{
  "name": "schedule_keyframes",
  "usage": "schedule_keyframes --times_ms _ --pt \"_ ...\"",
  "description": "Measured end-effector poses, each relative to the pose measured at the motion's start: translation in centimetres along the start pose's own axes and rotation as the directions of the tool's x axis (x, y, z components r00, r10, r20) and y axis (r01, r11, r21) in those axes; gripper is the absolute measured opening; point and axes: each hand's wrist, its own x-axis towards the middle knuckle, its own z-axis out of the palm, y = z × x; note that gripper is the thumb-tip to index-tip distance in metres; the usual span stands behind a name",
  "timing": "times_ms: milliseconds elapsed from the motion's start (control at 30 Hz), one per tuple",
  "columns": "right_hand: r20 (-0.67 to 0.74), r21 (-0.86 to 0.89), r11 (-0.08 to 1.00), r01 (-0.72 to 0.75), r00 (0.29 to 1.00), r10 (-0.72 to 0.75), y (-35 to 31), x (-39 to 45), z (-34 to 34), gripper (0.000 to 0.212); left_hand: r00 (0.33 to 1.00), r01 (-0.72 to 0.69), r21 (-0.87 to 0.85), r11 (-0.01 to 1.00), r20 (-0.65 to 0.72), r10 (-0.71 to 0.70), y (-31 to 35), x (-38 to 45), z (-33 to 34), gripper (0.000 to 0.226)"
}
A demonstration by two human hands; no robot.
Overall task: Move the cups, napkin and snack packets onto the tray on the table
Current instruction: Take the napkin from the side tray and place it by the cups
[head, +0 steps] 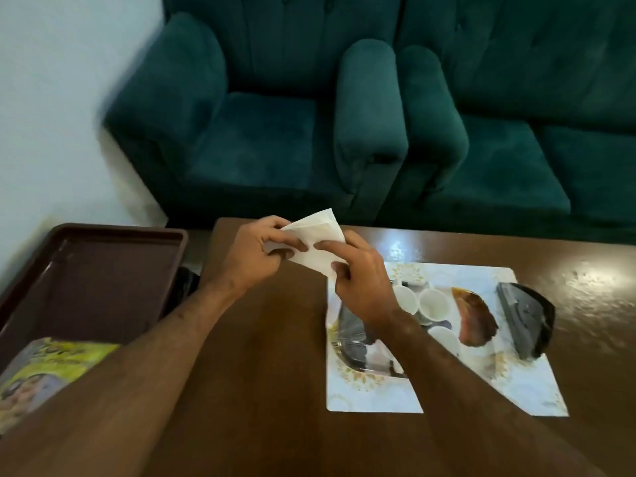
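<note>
- Left hand (253, 254) and right hand (361, 280) both pinch the white napkin (318, 242) at frame centre, above the table (261, 356).
- Tray (103, 270) at left holds a yellow packet (51, 366).
- Cups (423, 304) lie right of centre.

My wooden table (275, 356) shines glossy; the napkin (318, 242) is matt paper, the tray (103, 270) smooth brown plastic, the armchair (247, 139) plush velvet.

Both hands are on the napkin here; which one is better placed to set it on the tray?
Left, probably. The left hand already grips the napkin and is nearer the tray at the table's left. The right hand would cross over.
</note>
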Motion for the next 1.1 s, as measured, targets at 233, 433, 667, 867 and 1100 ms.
schedule_keyframes --times_ms 233,433,667,867,1100 --pt "-0.141 -0.033 0.995 -0.095 0.986 0.089 8.3 -4.6 -8.8 0.03 0.961 -0.026 -0.03 0.999 0.273 0.033 7.7 5.7 9.8 0.046" --pt "-0.231 0.01 0.987 -0.16 0.96 0.158 14.0 -8.0 -13.8 0.031 0.943 -0.074 -0.045 0.996 0.323 0.085 12.6 8.6 17.4 0.048" --pt "-0.259 -0.045 0.964 -0.262 0.935 0.242 18.6 -11.5 -17.7 0.038 0.911 -0.135 -0.018 0.991 0.391 0.131 15.3 11.3 24.9 0.06" --pt "-0.437 -0.203 0.939 -0.276 0.884 0.165 22.0 -13.9 -19.7 0.044 0.869 -0.248 0.036 0.968 0.451 0.206 17.0 13.3 31.2 0.064" --pt "-0.522 -0.227 0.904 -0.361 0.829 0.2 24.5 -15.8 -19.6 0.045 0.86 -0.412 0.172 0.895 0.397 0.32 18.7 15.2 36.3 0.05"
